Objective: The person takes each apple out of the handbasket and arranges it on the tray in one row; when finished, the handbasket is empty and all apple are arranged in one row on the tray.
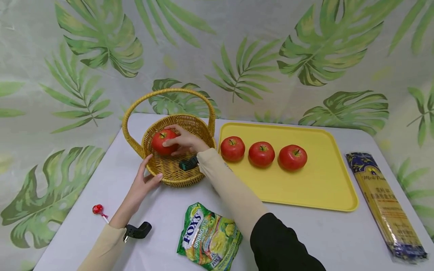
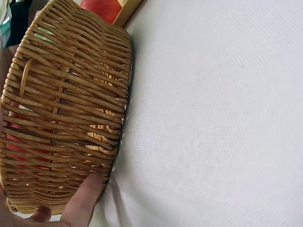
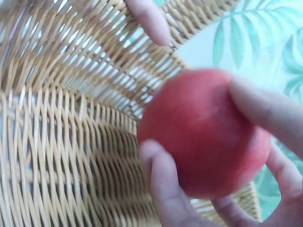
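Note:
In the head view my right hand [image 1: 184,140] reaches into the wicker basket [image 1: 176,183] and grips a red apple [image 1: 159,145] at its left inner side. The right wrist view shows the fingers and thumb around this apple [image 3: 203,137], with woven cane beside it. My left hand [image 1: 140,188] touches the basket's front left outside, thumb and fingers spread. Seen from the left wrist, one finger [image 2: 85,201] lies along the lower basket wall [image 2: 66,109]. Red shows through gaps in the weave.
A yellow tray [image 1: 305,192] right of the basket bears three red apples [image 1: 261,154] in a row. A green Fox's candy bag [image 1: 210,239] lies in front. A red lollipop [image 1: 98,209] lies by the left forearm. A pasta pack [image 1: 386,205] lies far right.

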`<state>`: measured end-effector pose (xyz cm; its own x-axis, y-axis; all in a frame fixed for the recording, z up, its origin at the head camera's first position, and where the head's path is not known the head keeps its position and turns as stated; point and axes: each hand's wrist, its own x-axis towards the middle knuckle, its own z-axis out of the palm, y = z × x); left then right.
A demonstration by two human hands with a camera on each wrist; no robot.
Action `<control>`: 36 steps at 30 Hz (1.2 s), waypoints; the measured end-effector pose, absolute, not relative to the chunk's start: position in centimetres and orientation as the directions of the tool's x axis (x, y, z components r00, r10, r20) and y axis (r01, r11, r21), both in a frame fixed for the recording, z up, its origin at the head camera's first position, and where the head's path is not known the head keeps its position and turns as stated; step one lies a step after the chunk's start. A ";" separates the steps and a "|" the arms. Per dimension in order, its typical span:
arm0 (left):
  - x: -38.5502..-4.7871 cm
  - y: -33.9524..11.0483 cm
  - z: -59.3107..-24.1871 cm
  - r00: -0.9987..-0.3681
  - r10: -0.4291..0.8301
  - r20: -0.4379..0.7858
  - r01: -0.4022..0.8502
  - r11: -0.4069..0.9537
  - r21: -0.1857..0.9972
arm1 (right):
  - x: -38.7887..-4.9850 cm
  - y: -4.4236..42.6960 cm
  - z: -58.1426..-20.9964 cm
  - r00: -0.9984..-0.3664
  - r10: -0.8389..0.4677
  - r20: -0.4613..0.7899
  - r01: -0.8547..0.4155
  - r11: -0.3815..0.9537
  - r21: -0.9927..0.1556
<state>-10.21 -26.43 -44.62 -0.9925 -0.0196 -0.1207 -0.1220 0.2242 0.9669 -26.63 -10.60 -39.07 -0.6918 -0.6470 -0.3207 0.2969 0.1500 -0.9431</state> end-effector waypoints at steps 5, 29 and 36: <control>-10.2 -26.4 -44.6 -0.993 -0.009 -0.119 -0.118 0.222 0.968 | -26.9 -8.4 -37.9 -0.659 -0.702 -0.269 0.222 0.160 -0.962; -10.1 -26.4 -44.6 -0.995 -0.009 -0.100 -0.100 0.199 0.975 | -25.7 4.8 -35.9 -0.649 -0.748 -0.140 -0.031 0.211 -0.977; -10.2 -26.5 -44.8 -0.994 -0.008 -0.104 -0.104 0.224 0.969 | -25.7 8.9 -36.2 -0.695 -0.705 -0.141 -0.011 0.207 -0.978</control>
